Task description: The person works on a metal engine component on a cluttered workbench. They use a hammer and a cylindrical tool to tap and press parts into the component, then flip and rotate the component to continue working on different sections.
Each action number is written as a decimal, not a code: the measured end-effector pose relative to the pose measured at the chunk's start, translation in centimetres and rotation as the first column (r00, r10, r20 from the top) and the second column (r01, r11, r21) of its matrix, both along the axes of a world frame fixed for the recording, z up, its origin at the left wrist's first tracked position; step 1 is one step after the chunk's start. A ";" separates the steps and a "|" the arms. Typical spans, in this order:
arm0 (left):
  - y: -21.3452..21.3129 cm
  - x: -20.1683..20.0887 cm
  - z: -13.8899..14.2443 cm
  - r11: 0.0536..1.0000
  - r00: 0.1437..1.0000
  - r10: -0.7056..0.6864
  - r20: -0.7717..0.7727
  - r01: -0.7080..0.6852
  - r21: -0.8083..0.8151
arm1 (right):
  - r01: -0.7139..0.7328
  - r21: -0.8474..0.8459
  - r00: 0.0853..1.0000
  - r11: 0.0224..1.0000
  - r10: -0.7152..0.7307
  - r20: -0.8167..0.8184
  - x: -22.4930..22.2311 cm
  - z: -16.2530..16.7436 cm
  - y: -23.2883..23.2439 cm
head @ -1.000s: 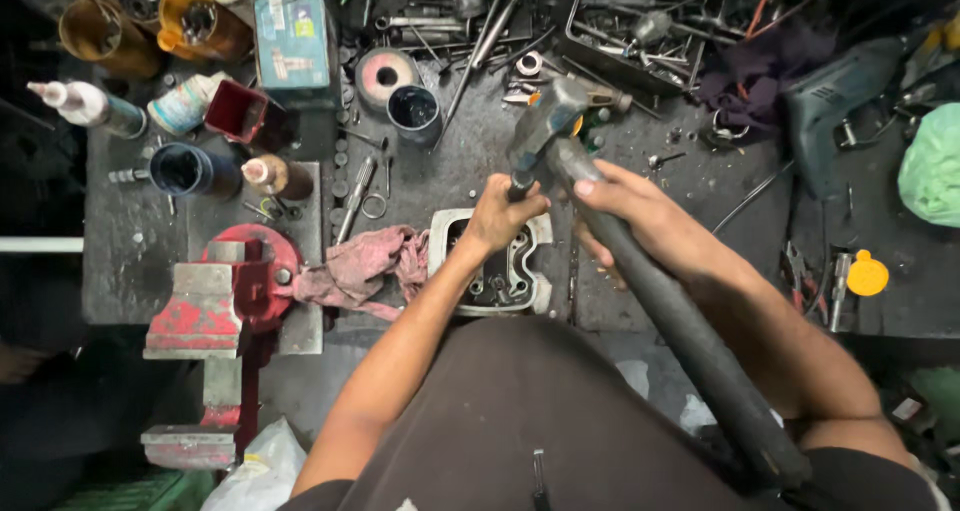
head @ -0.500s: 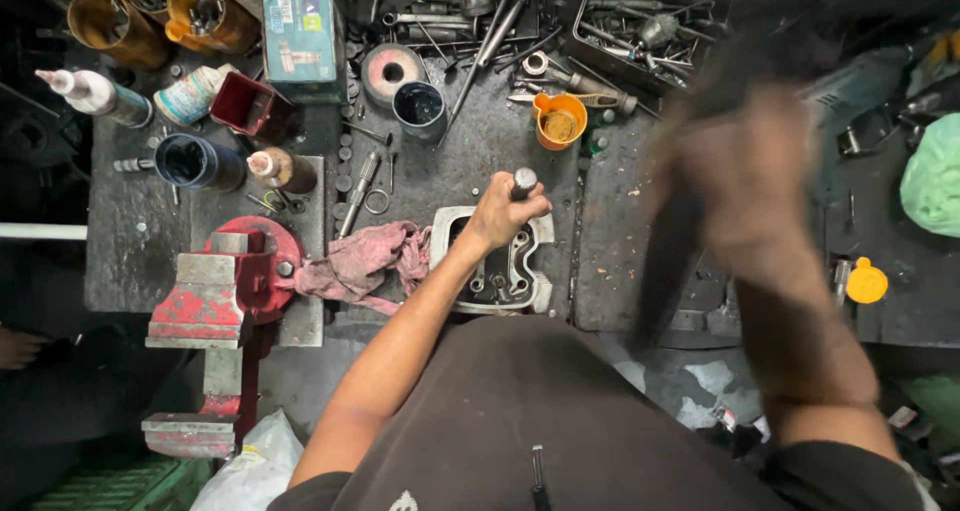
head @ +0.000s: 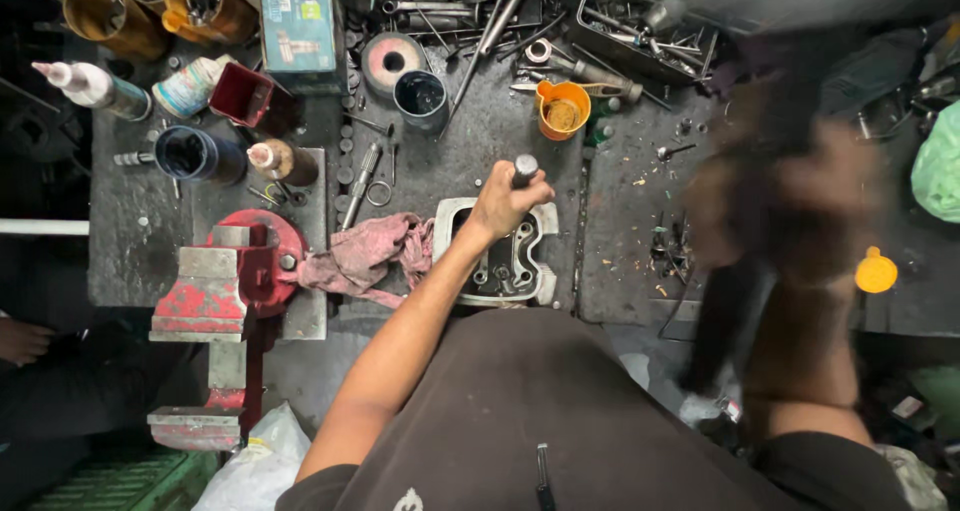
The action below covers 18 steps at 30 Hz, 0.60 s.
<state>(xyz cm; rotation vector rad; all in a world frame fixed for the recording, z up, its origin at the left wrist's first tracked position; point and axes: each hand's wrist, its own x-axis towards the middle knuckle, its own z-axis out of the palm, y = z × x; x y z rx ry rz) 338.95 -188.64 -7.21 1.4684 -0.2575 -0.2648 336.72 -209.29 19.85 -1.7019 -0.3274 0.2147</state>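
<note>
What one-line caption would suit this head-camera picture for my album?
Left hand grips an upright metal punch on a grey engine casting, while the blurred right hand is raised beside it.

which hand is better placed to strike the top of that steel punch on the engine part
Right. The left hand grips the punch upright on the metal engine part, so it is occupied. The right hand is raised, motion-blurred, beside it.

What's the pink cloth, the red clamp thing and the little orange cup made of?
The cloth looks like soft, stained fabric, since it is crumpled into folds. The vise seems to be heavy metal under chipped red paint, with bare grey patches. The orange cup is probably plastic, being smooth and evenly bright.
</note>
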 end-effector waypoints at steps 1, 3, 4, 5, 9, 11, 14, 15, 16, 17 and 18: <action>0.0 0.0 0.0 1.000 1.000 -0.004 -0.019 0.004 0.012 | -0.045 -0.034 0.967 0.998 0.052 0.249 1.3 0.5 -0.7; 0.1 0.0 0.1 1.000 1.000 -0.009 -0.016 0.009 -0.003 | -0.078 -0.146 0.817 0.986 0.147 0.557 3.2 0.1 -2.0; 0.1 0.0 0.2 1.000 1.000 -0.012 -0.010 0.012 -0.008 | -0.064 -0.209 0.754 0.976 0.185 0.630 3.9 -0.5 -2.5; 0.1 0.0 0.3 1.000 1.000 -0.008 -0.001 0.008 0.010 | -0.026 -0.297 0.793 0.954 0.201 0.576 3.9 -1.7 -2.8; 0.0 0.2 0.4 0.999 0.999 -0.004 0.053 0.001 0.053 | 0.080 -0.636 0.921 0.768 0.187 0.341 2.3 -6.0 -1.1; 0.0 0.1 0.4 1.000 1.000 -0.005 0.018 0.005 0.017 | -0.191 -0.479 0.979 0.857 0.132 -0.153 0.7 -7.9 1.1; -0.1 -0.2 0.3 0.999 0.997 -0.005 -0.074 0.003 -0.032 | -0.194 -0.138 0.717 0.971 0.044 -0.695 -0.2 -8.8 3.2; -0.1 -0.2 0.3 1.000 0.998 0.006 -0.057 -0.006 -0.006 | -0.152 -0.099 0.693 0.983 0.035 -0.720 -0.3 -8.7 3.5; -0.1 -0.3 0.3 1.000 0.999 0.008 -0.043 -0.007 0.021 | -0.100 -0.058 0.665 0.993 0.023 -0.746 -0.4 -8.6 3.7; -0.2 -0.5 0.2 1.000 0.998 0.014 -0.058 -0.014 0.000 | -0.088 -0.021 0.677 0.996 0.044 -0.735 -0.6 -8.1 3.4; -0.2 -0.4 0.2 0.999 0.998 0.025 -0.064 -0.026 -0.018 | -0.080 0.019 0.694 0.997 0.069 -0.716 -0.8 -7.6 3.1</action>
